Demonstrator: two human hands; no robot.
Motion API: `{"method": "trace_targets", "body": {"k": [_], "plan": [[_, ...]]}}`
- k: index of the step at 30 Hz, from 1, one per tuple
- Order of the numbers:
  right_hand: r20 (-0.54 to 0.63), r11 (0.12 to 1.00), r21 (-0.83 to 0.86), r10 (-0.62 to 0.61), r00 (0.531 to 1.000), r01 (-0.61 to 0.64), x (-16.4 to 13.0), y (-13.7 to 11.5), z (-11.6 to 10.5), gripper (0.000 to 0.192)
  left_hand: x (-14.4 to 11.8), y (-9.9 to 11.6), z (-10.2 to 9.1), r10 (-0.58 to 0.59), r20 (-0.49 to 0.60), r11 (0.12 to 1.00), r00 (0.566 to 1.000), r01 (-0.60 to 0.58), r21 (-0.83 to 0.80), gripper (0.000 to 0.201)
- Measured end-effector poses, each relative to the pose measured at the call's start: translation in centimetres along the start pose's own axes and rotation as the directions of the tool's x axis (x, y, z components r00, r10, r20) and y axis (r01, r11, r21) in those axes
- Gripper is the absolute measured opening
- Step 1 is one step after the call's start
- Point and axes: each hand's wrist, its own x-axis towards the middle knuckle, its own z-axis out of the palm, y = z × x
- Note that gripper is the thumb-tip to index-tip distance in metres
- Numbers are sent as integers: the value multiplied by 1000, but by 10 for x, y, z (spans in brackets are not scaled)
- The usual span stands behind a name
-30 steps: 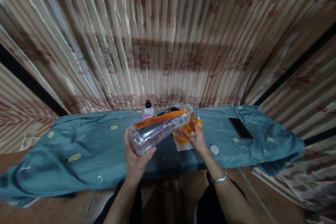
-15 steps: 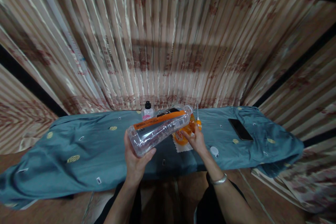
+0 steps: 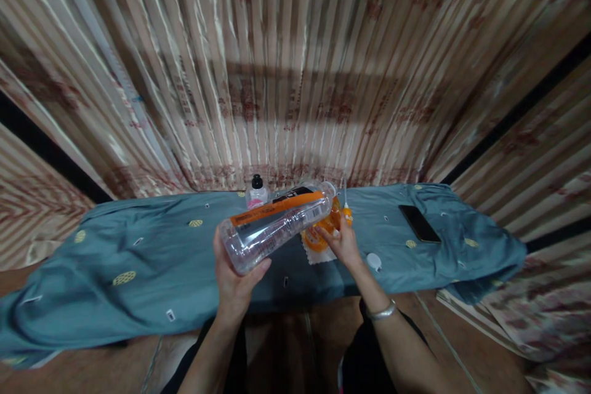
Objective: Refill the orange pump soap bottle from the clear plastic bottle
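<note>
My left hand (image 3: 234,280) grips the base of a clear plastic bottle (image 3: 277,225) with an orange label. The bottle is tilted, neck pointing away and right, its open mouth over an orange container (image 3: 318,237). My right hand (image 3: 340,244) rests on that orange container, which stands on a small white cloth (image 3: 314,255) on the teal sheet. A white cap (image 3: 373,260) lies just right of my right hand. A thin orange-tipped tool (image 3: 346,210) stands behind my fingers.
A teal patterned sheet (image 3: 138,246) covers the low table. A small bottle with a black cap (image 3: 257,192) stands at the back. A black phone (image 3: 419,223) lies to the right. Striped curtains (image 3: 286,74) hang close behind.
Both hands and the tilted bottle hold nearly the same pose; the view has shifted slightly, so everything sits a little higher and further left in the picture.
</note>
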Motion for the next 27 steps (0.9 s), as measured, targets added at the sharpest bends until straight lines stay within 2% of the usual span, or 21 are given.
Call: {"method": "trace_targets", "body": {"k": [18,23,27], "plan": [[-30,999,11,-40,999,40,0,4,2,73,1,-1,2,41,-5,999,999,-41,15,98],[5,999,43,-6,1000,6,-1,5,3,76,1,-2,0,33,-9,999,999,-33,18,98],[-21,1000,10,-13,1000,13,-2,3,3,73,1,1,0,32,-7,999,999,-32,22,97]]}}
